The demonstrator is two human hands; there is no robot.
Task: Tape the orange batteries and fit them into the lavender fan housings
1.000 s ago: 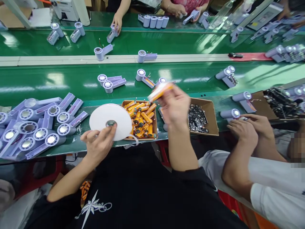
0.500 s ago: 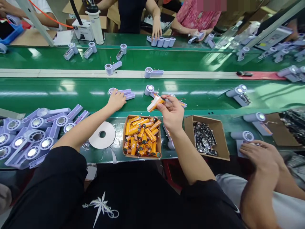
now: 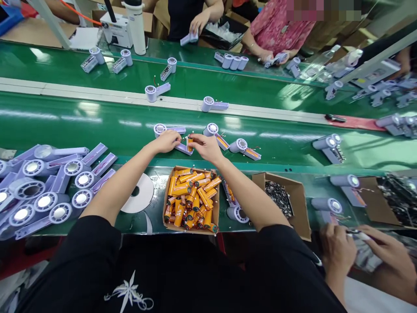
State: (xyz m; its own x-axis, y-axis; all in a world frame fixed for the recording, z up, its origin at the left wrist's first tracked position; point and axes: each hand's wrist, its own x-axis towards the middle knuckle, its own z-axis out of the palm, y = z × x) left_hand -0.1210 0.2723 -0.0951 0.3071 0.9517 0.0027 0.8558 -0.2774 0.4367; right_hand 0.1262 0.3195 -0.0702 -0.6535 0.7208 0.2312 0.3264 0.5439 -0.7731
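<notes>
Both my hands meet at the near edge of the green conveyor belt [image 3: 97, 124]. My left hand [image 3: 167, 141] holds down a lilac fan housing [image 3: 183, 148] lying on the belt. My right hand [image 3: 205, 147] pinches an orange battery [image 3: 190, 143] and sets it against the housing's open handle. Below my hands stands a cardboard box [image 3: 191, 201] full of orange batteries. A white tape roll [image 3: 140, 199] lies flat to its left.
A heap of lilac fan housings [image 3: 48, 187] fills the left. More housings [image 3: 244, 148] ride the belt. A box of dark small parts [image 3: 283, 200] sits to the right, near a co-worker's hands [image 3: 358, 252]. People work across the far belt.
My left hand let go of the tape roll, reached to the belt and took a housing. My right hand brought the battery down from the air to that housing.
</notes>
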